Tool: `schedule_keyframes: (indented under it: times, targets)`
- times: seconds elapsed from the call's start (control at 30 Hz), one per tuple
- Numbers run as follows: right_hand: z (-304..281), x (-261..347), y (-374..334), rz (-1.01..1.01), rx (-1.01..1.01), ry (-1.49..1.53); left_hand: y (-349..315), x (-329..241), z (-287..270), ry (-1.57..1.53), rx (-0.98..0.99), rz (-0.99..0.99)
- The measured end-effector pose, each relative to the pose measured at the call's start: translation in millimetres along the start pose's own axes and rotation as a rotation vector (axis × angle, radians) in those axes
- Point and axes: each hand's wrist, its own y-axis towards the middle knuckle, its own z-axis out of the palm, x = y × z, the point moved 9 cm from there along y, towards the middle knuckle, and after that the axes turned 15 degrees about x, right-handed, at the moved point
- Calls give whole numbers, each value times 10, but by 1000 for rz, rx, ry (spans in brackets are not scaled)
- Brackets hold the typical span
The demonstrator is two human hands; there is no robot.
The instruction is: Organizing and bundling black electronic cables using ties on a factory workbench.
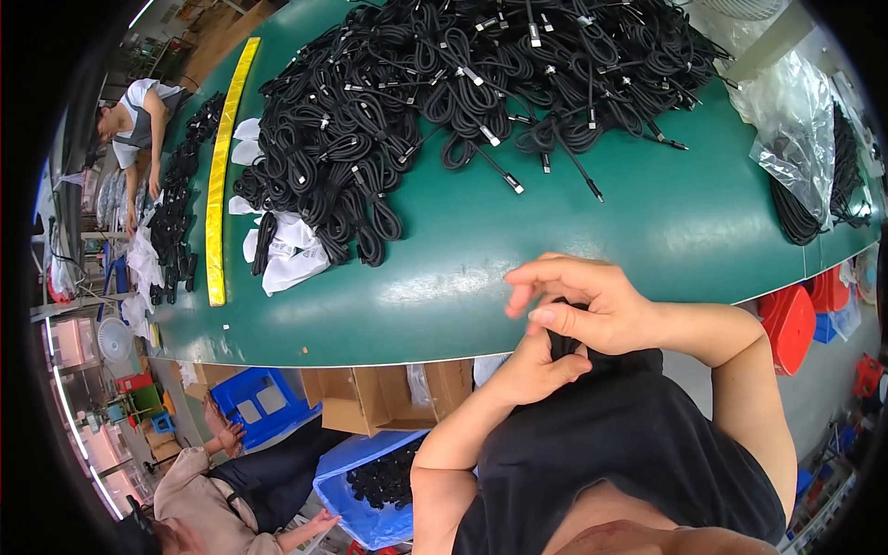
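In front of my body, at the near edge of the table, my two hands meet around a dark bundle [562, 344] that looks like a coiled black cable, mostly hidden by fingers. My left hand [538, 372] is closed on it from below. Above it, my right hand [597, 301] curls its thumb and fingers round the upper part; its fingertips are slightly blurred. Across the table lies a large heap of black coiled cables [370, 120] with metal plugs, some ends sticking out toward me.
The green table [647, 213] carries a yellow strip [219, 176], white wrappers [291, 254] and a clear plastic bag [795, 139] by more cables. Below stand cardboard boxes [361, 398] and a blue-lined bin [347, 499] of black pieces. Two people [139, 120] work at the left; red stools [788, 328] are right.
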Motion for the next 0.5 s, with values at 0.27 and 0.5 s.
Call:
schedule_keyframes:
  times: [0.27, 0.5]
  targets:
    - [-188, -115, 476, 83, 21, -481, -131, -394, -372, -1, -421, -30]
    - [-607, -573, 1031, 556, 38, -1184, -721, -1337, -1165, -257, -679, 812]
